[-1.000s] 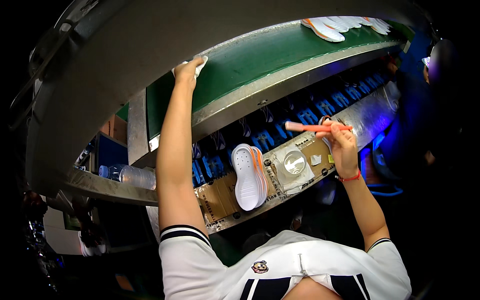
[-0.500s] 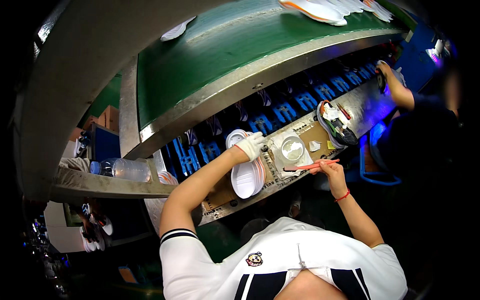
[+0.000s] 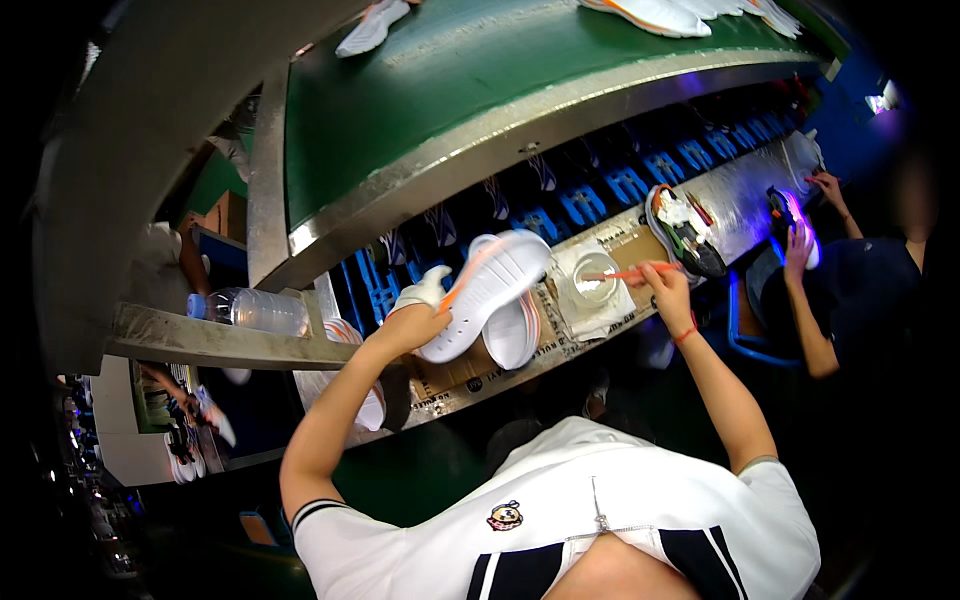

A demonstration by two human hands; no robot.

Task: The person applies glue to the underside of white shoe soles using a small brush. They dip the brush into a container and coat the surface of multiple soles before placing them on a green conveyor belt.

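Note:
My left hand point(image 3: 422, 298), in a white glove that leaves some fingers bare, grips a white shoe sole point(image 3: 492, 288) with an orange stripe along its edge. The sole is tilted, its grooved face toward me. Under it, more white soles point(image 3: 512, 345) lie stacked on the cardboard-covered bench. My bare right hand point(image 3: 665, 290) is closed around a thin orange brush point(image 3: 636, 272). The brush tip reaches into a clear cup point(image 3: 597, 291) of whitish stuff, which stands on a stained white cloth point(image 3: 610, 325).
A dark shoe point(image 3: 685, 232) stuffed with white paper lies beyond my right hand. Blue racks point(image 3: 580, 207) run behind the bench, below a green conveyor belt point(image 3: 470, 100) carrying white soles. A plastic bottle point(image 3: 262, 311) rests on the left ledge. At right, a co-worker handles a shoe point(image 3: 808, 235).
My left hand has lifted a sole off the stack and drawn it left, tilting it. My right hand has moved the brush tip from beside the cup into it. The co-worker's hands have shifted.

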